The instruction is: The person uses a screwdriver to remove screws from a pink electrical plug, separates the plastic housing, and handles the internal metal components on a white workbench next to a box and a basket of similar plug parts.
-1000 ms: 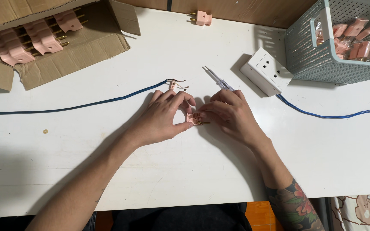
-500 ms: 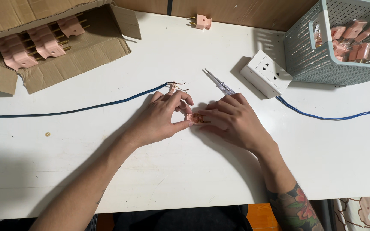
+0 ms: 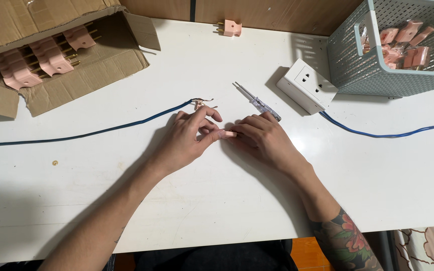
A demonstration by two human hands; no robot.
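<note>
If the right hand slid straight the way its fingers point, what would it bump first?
The right hand points left, so it would likely bump the left hand first; both already pinch the small pink piece between them.

An open brown cardboard box point(image 3: 51, 55) is lying left of the white wall socket point(image 3: 307, 85), flaps spread, holding pink plugs. No labels, signs or screens are showing.

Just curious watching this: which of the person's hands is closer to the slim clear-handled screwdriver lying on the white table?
Right. The right hand lies just below the slim clear-handled screwdriver, its knuckles almost at the handle. The left hand is farther off, lower left of it.
</note>
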